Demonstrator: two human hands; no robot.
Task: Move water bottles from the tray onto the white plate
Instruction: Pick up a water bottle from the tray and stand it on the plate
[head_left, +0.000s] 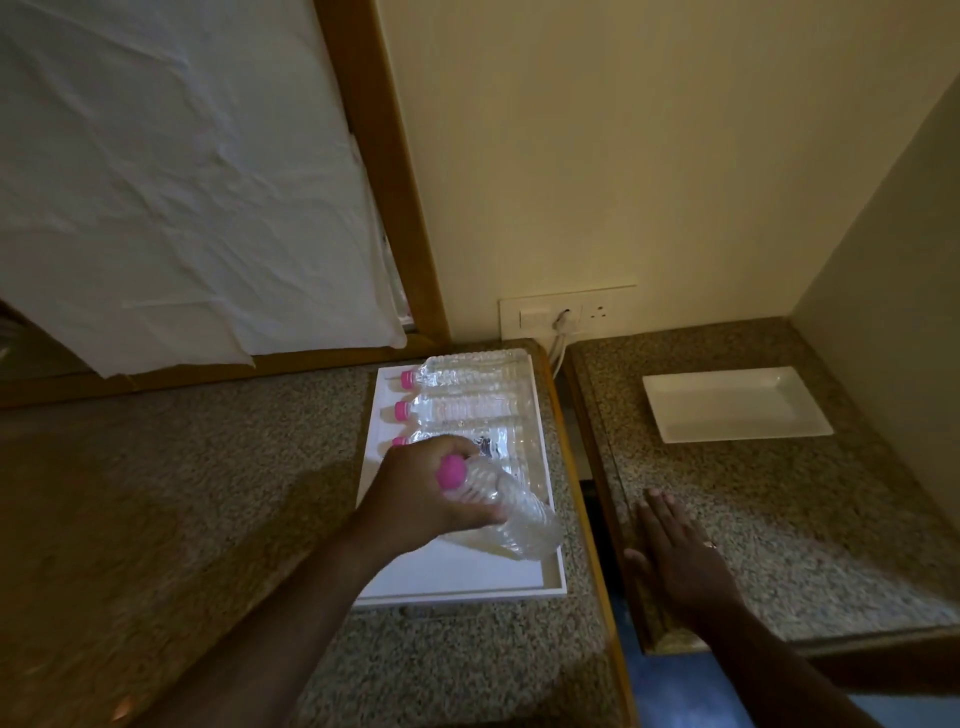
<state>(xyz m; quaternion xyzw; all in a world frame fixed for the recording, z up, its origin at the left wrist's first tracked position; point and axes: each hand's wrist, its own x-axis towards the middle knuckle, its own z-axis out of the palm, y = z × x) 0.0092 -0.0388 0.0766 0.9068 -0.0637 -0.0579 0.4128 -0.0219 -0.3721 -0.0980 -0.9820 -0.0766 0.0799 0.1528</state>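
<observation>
Your right hand rests flat and open on the desk. Your left hand grips one bottle above the tray. Three bottles remain there; the white plate is empty, so nothing is moved yet.

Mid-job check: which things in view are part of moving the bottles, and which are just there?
Part of the job:
- bottle in the left hand, pink cap, held over the tray: bottle
- three bottles lying in the white tray
- white plate, nothing on it

Just there:
- wall socket panel with a cable
- white sheet
- right hand, flat on the counter
</observation>
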